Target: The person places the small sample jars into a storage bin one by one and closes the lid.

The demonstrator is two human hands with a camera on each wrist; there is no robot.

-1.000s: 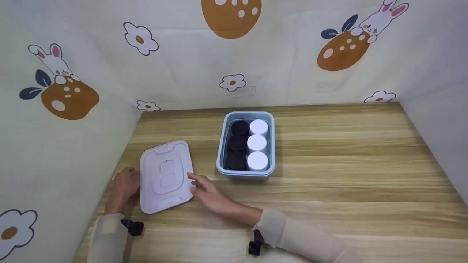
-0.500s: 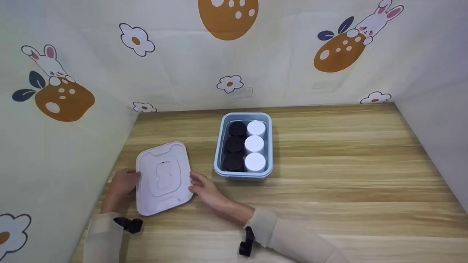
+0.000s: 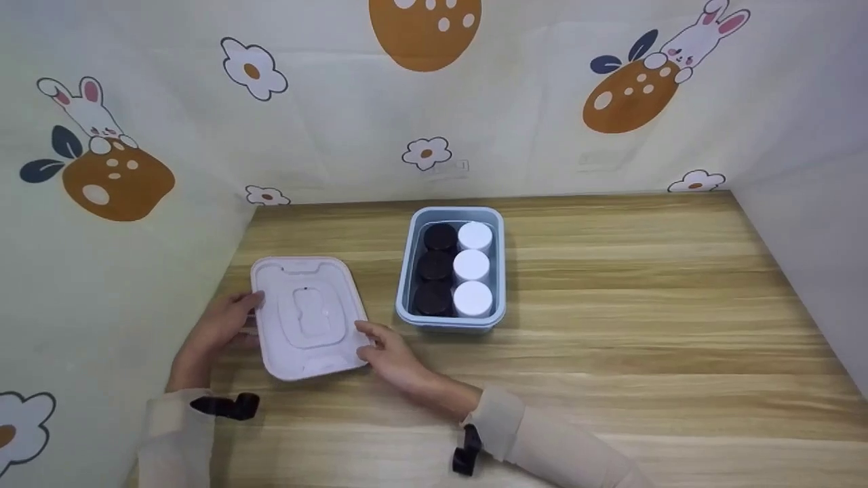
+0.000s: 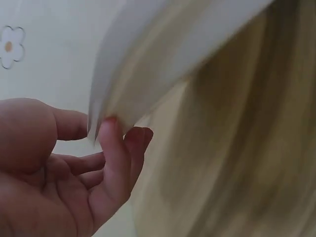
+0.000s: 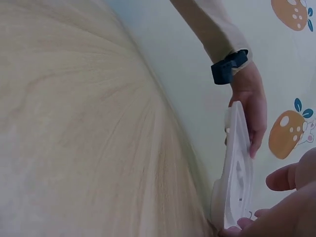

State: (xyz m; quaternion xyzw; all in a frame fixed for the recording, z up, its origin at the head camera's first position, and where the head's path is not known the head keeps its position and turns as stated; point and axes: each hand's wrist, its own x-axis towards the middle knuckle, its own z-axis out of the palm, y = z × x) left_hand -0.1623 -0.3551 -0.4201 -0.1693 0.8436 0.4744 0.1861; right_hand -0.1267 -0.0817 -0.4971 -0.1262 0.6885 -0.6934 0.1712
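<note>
Two hands hold a white lid between them at the left end of the wooden bench. The left hand grips the lid's left edge, with its fingers curled under the rim, as the left wrist view shows. The right hand grips the lid's near right corner, its thumb lying along the edge and its fingers bent round the rim. The lid looks raised off the bench and tilted; the right wrist view shows it edge-on between the two hands.

Just right of the lid, apart from it, stands a blue box, open at the top. Six jars fill it in two rows: three with black caps on the left and three with white caps on the right, packed side by side.

Each wrist carries a dark strap over a beige sleeve. Cream cloth printed with flowers, rabbits and brown spotted shapes walls the bench at the back and on both sides.
</note>
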